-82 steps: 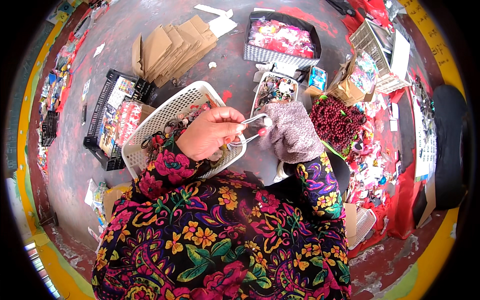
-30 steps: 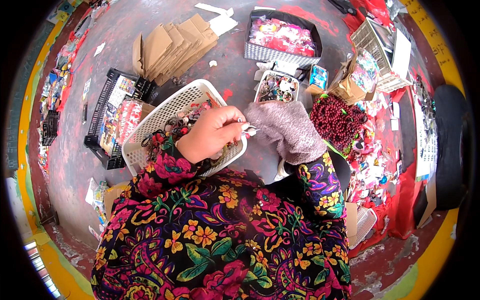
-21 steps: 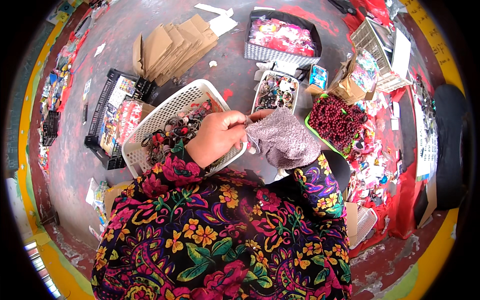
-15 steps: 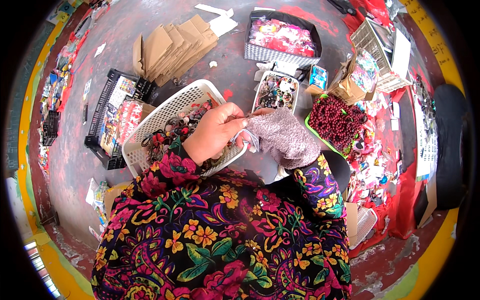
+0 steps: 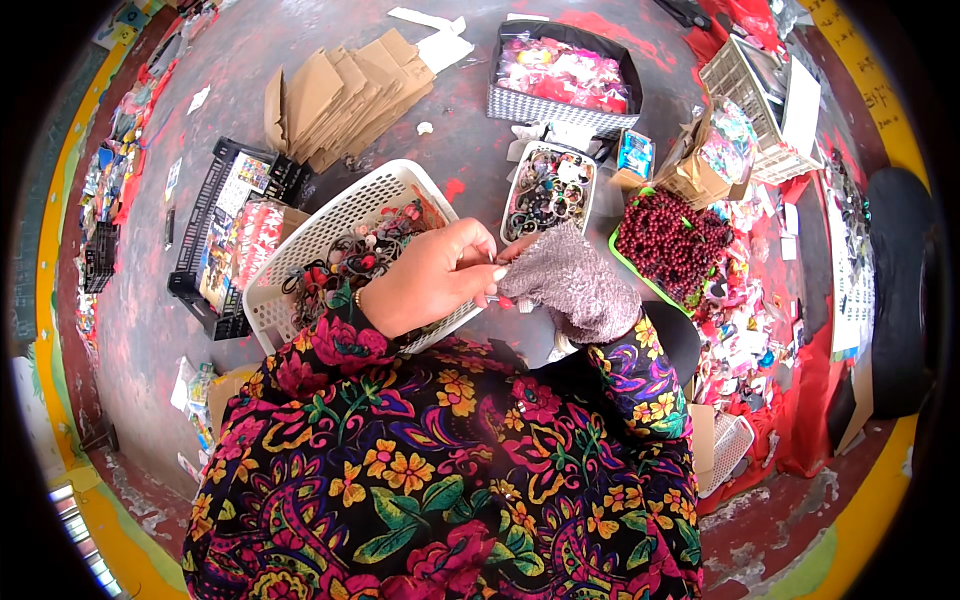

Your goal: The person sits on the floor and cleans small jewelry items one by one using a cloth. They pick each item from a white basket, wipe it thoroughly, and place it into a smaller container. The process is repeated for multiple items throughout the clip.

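From my end of the feed, there was the left hand, right in the middle, thumb and forefinger pressed together in a narrow pinch! It had a small beaded band in that pinch, mostly hidden, with a red bead showing just below the fingertips, beside the right hand.

Over to the right hand: a fuzzy grey cloth covered most of it, and only a bit of finger poked out close to the left fingertips. How far that hand was closed, or what it gripped, I couldn't tell.

Under the left wrist sat a big white basket, tilted in my view, with a tangle of dark and red hair ties inside. Just beyond the hands I had a small white basket holding dark, shiny bits, and to its right a green tray heaped with dark red berries.

Farther out, a patterned bin held pink packets, while a stack of flattened cardboard leaned across the floor on the left. A black crate lay left of the big basket, and small bright pieces were strewn along the right.
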Available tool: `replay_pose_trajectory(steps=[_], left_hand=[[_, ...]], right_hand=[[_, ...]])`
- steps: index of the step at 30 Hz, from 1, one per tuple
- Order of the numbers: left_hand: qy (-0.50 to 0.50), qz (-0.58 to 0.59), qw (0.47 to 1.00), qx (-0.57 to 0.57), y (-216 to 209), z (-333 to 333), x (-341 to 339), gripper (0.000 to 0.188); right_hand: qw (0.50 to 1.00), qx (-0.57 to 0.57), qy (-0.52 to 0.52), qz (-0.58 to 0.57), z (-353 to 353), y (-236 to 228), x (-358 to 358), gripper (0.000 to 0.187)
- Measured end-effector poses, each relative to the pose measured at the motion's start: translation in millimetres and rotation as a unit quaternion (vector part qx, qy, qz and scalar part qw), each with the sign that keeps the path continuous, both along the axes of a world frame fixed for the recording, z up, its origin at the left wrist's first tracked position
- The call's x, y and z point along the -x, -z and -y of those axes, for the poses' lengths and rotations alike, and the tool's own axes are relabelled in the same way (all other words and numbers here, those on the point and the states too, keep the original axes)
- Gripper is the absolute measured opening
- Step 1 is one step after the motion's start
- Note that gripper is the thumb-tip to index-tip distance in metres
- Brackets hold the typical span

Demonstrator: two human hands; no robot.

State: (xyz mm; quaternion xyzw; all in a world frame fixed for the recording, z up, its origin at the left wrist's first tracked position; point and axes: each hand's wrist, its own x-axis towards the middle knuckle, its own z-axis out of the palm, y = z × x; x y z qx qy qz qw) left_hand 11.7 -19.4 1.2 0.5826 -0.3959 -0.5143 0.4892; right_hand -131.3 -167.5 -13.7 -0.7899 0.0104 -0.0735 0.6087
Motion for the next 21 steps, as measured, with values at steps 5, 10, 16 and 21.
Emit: replay_pose_trajectory(steps=[5, 10, 16, 21], left_hand=[[0.067, -0.063, 0.995, -0.034, -10, -5, -12, 0.014], [0.106, -0.113, 0.987, -0.029, -17, -4, -9, 0.014], [0.122, -0.196, 0.973, -0.012, -15, -6, -11, 0.011], [0.069, -0.317, 0.946, 0.023, -8, -8, -10, 0.010]], right_hand=[[0.994, 0.107, -0.003, 0.014, -3, -11, 1, 0.016], [0.995, -0.045, -0.007, -0.091, -15, -14, 10, 0.017], [0.942, -0.271, 0.060, -0.190, -27, -16, 19, 0.024], [0.988, -0.120, 0.032, -0.093, -17, 0, 28, 0.014]])
